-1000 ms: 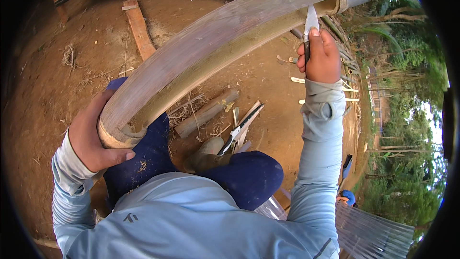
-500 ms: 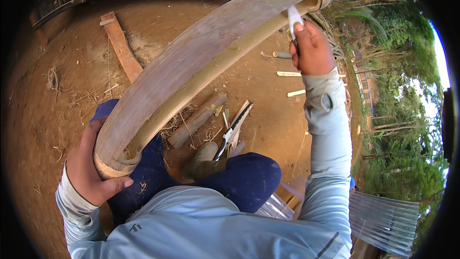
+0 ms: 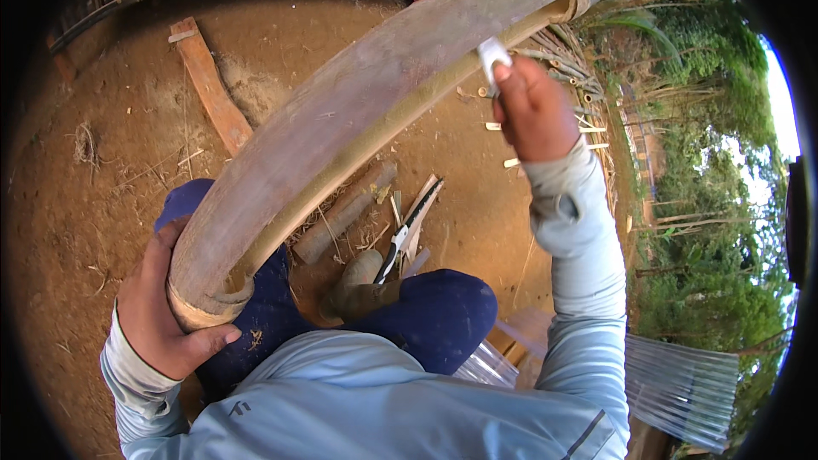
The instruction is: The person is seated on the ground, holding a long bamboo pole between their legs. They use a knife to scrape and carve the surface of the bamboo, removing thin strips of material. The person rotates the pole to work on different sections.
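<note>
While the left hand steadies a long, grey-brown, hollow bamboo culm, the right hand holds a short, pale-bladed metal knife beside its lengthwise opening.
The left fingers and thumb curl around the culm's near end, presumably bracing it as it slants to the upper right; the opening faces the right hand, apparently for easy reach. The right hand is closed around the knife, thumb at the blade; blur hides whether the edge touches the culm. Compared with half a second earlier, the knife lies nearer the left hand, whose grip is unchanged.
</note>
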`<action>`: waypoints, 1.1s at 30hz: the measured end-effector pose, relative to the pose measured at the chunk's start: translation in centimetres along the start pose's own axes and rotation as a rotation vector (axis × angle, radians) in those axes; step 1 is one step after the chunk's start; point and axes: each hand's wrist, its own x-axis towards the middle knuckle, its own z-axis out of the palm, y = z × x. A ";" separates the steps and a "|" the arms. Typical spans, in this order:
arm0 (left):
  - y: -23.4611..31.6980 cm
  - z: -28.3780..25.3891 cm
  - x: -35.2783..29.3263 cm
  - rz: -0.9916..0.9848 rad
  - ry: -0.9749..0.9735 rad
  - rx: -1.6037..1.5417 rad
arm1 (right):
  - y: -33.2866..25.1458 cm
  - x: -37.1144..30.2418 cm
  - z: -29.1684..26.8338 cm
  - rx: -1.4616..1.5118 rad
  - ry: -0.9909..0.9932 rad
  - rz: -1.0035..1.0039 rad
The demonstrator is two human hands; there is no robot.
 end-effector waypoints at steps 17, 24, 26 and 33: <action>-0.6 -0.2 0.2 0.057 -0.019 0.048 | -1.6 -0.7 0.9 0.057 -0.024 -0.033; -0.4 -0.1 0.2 0.067 0.004 0.010 | -1.0 -1.8 3.0 -0.070 0.075 -0.106; -0.3 0.0 0.2 0.054 0.003 0.032 | -1.8 -1.6 1.9 0.044 0.018 -0.002; -0.8 -0.2 0.1 0.097 -0.005 0.064 | -2.4 -3.1 3.3 -0.055 -0.012 -0.090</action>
